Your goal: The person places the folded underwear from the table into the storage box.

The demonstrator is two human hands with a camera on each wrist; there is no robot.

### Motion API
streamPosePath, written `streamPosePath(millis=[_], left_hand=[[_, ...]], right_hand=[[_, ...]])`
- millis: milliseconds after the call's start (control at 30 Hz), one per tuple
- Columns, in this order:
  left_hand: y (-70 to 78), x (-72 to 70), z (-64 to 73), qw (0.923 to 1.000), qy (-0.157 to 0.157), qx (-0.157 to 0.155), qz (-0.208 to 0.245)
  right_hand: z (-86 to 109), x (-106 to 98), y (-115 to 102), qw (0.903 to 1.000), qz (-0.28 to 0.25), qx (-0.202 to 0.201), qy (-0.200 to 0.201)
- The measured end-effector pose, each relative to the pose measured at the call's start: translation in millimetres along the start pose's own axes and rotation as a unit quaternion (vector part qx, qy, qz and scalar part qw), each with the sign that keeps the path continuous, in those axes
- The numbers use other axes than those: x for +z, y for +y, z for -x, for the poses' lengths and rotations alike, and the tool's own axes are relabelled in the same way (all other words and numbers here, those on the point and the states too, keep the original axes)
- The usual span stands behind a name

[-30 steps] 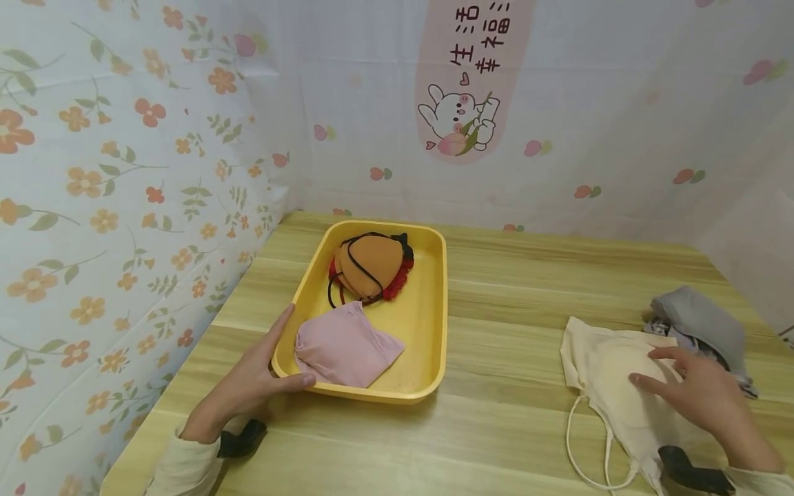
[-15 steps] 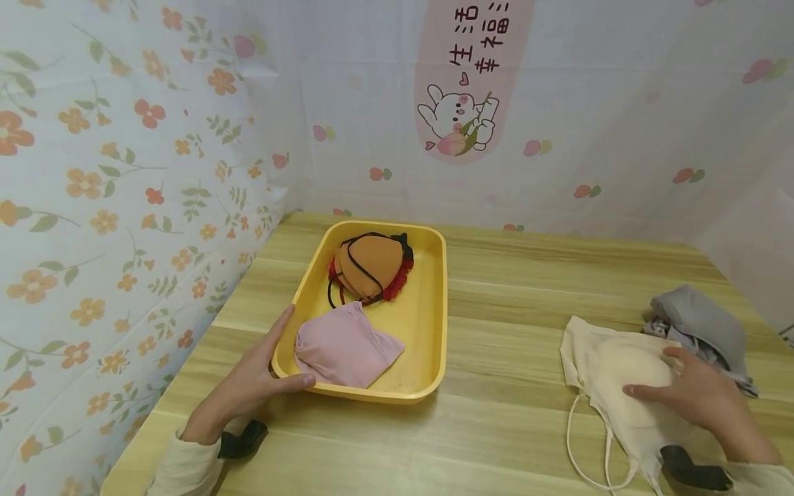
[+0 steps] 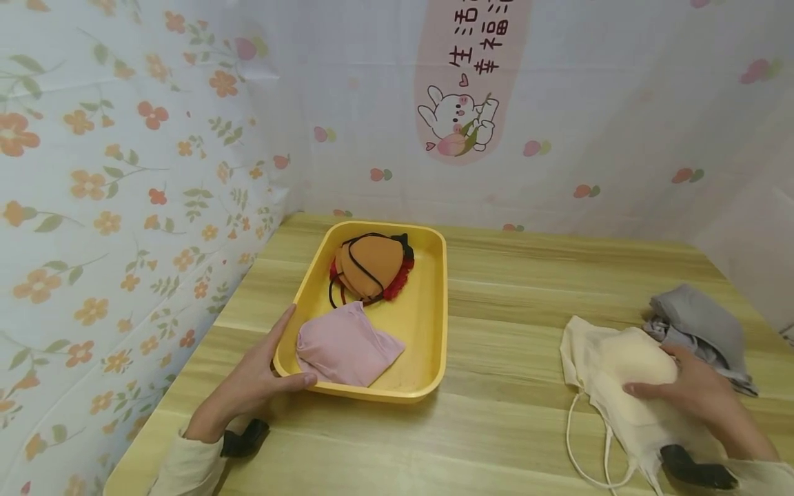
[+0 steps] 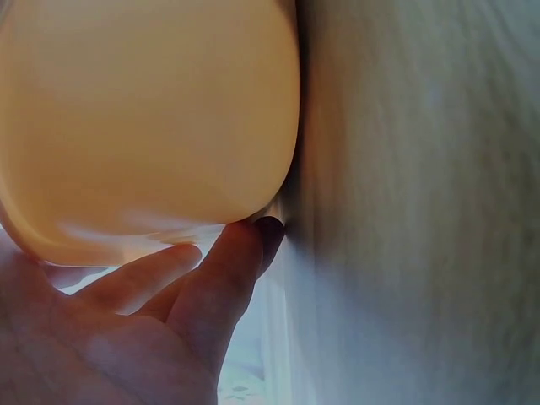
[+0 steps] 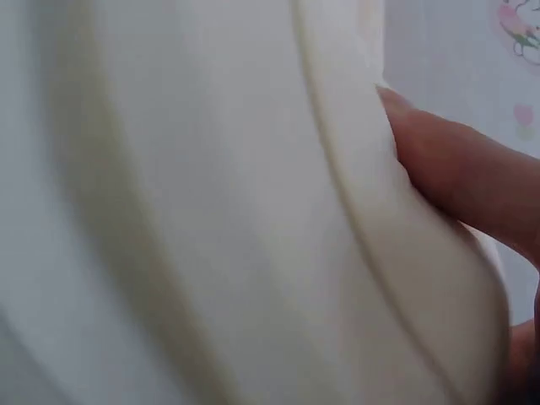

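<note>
At the right of the head view lies a cream padded bra with thin straps. My right hand grips its cup from the right, thumb on the near side and fingers on the far side. In the right wrist view its pale cloth fills most of the picture, with fingers curled against the edge. My left hand holds the near left corner of a yellow tray, thumb on the rim. Inside lie a folded orange bra with black straps and red lace, and a folded pink garment.
A grey folded garment lies just beyond the cream bra, near the table's right side. The wooden table extends between tray and bra. Printed cloth hangs along the back and sides.
My right hand has drawn its thumb and fingers in on the cream cup, which now bulges up more. The left hand and the tray stay where they were.
</note>
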State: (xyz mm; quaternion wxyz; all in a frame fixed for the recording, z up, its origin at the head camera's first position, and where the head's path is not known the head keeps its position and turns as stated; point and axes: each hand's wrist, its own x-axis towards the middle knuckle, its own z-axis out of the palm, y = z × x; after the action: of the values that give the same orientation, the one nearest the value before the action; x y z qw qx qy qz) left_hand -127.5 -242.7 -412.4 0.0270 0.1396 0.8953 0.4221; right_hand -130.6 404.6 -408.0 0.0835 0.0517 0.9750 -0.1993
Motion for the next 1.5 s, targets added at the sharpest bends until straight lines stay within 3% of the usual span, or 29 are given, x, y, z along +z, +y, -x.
streamPosePath(millis=[333, 533, 667, 733, 833, 933, 967, 1100, 1300, 1333, 1500], left_hand=[[-0.5, 0.7, -3.0, 0.9999, -0.005, 0.002, 0.010], [-0.6, 0.2, -1.2, 1.0000, -0.002, -0.001, 0.010], [0.3, 0.1, -0.9, 0.9999, -0.001, -0.001, 0.013], [0.6, 0.2, -0.7, 0.9999, -0.002, -0.004, 0.014], [0.8, 0.5, -0.5, 0.9999, -0.005, -0.007, 0.013], [1.0, 0.3, -0.6, 0.9998, -0.006, -0.009, 0.014], [1.0, 0.2, -0.7, 0.9999, -0.006, -0.010, 0.012], [1.2, -0.5, -1.2, 0.9999, -0.004, -0.011, 0.011], [1.0, -0.5, -1.5, 0.9999, -0.007, -0.013, 0.007], [0.9, -0.4, -1.5, 0.9999, -0.007, -0.013, 0.007], [0.9, -0.1, -1.4, 0.9999, -0.006, -0.013, 0.009]], right_hand=[[8.6, -2.2, 6.7, 0.9913, -0.130, 0.019, 0.013], [10.3, 0.2, 20.8, 0.9648, -0.263, 0.001, 0.004], [10.4, 4.1, 24.9, 0.9514, -0.307, -0.021, 0.018], [10.4, 5.5, 25.1, 0.9403, -0.338, -0.031, 0.022], [11.5, 6.3, 23.4, 0.9184, -0.393, -0.043, 0.021], [12.9, 5.5, 18.8, 0.8851, -0.461, -0.057, 0.023], [12.9, 4.7, 16.9, 0.8679, -0.491, -0.068, 0.028], [13.5, 1.6, 7.8, 0.8251, -0.550, -0.117, 0.053], [14.8, -7.0, -1.2, 0.7597, -0.627, -0.167, 0.048], [15.0, -8.1, -2.8, 0.7512, -0.635, -0.175, 0.047], [15.2, -11.9, -13.7, 0.7319, -0.646, -0.208, 0.055]])
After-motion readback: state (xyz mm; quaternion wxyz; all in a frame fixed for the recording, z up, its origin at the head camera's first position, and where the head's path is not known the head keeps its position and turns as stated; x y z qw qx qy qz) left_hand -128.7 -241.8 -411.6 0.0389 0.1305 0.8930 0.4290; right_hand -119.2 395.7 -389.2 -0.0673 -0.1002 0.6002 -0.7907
